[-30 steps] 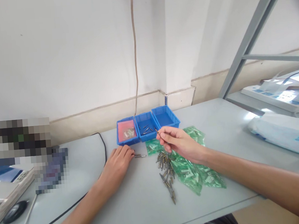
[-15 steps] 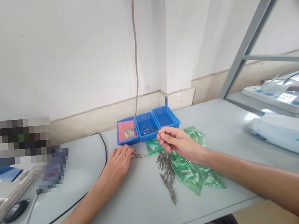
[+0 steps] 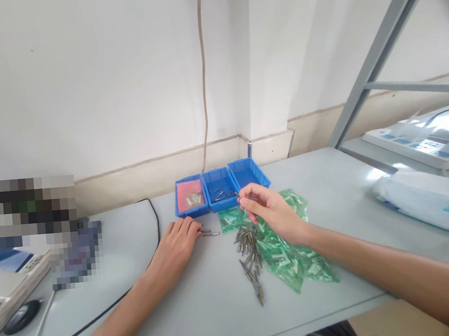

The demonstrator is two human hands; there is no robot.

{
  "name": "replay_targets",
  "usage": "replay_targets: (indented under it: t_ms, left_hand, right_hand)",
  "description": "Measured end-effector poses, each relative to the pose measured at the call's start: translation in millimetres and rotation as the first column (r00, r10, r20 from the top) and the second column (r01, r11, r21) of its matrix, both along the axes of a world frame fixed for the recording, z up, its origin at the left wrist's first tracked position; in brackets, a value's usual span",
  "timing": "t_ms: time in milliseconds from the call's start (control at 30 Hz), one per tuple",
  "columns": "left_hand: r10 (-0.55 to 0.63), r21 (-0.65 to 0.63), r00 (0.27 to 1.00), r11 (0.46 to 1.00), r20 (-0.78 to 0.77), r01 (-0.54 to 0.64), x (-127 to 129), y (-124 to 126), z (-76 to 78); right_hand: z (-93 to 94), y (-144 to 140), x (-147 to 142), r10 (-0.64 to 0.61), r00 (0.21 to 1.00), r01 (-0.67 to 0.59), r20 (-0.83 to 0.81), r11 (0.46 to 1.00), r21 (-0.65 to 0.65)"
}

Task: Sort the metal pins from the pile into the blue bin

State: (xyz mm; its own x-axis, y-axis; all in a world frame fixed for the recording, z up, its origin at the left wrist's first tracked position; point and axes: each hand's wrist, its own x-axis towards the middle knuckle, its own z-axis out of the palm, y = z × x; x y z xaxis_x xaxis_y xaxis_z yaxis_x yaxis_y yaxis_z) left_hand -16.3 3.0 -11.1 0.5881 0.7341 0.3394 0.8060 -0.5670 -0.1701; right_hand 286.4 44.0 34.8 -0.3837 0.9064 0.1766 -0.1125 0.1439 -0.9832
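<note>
Between its thumb and index finger, my right hand (image 3: pixel 268 208) pinches a small brass-coloured metal pin (image 3: pixel 238 194), raised near the front edge of the middle blue bin (image 3: pixel 224 206). My left hand (image 3: pixel 179 239) rests on the table with curled fingers. Its fingertips are beside a few thin metal pins (image 3: pixel 211 234); whatever they close on is hidden. A loose pile of metal pins (image 3: pixel 248 244) lies below my right hand. Green plastic bags (image 3: pixel 282 262) with small metal parts lie around and under that hand. Several pins lie in the middle bin.
A left blue bin (image 3: pixel 176 203) contains a pink sheet and a clear bag of small parts. The right blue bin (image 3: pixel 266 177) stands beside the middle one. A black cable (image 3: pixel 158 225) crosses the left of the table. A white-blue package (image 3: pixel 425 199) lies at right near a metal frame (image 3: pixel 371 58).
My right hand has shifted very slightly to the right, and its pin now points more level, with less of it showing. My left hand stays in place.
</note>
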Motion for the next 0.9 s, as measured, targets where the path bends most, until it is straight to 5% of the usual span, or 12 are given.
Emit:
replay_targets:
  t_ms: [467,900]
  left_hand:
    - [-0.006,0.014,1.000,1.000,-0.004,0.006,0.9,-0.4,2.5]
    - [-0.014,0.020,1.000,1.000,0.009,0.014,-0.5,1.0,-0.4]
  right_hand:
    - [3.7,-4.0,-2.7,-0.059,0.998,0.059,0.005,0.997,0.049]
    - [0.1,-7.2,-2.6,0.129,0.968,-0.178,-0.216,0.957,-0.228]
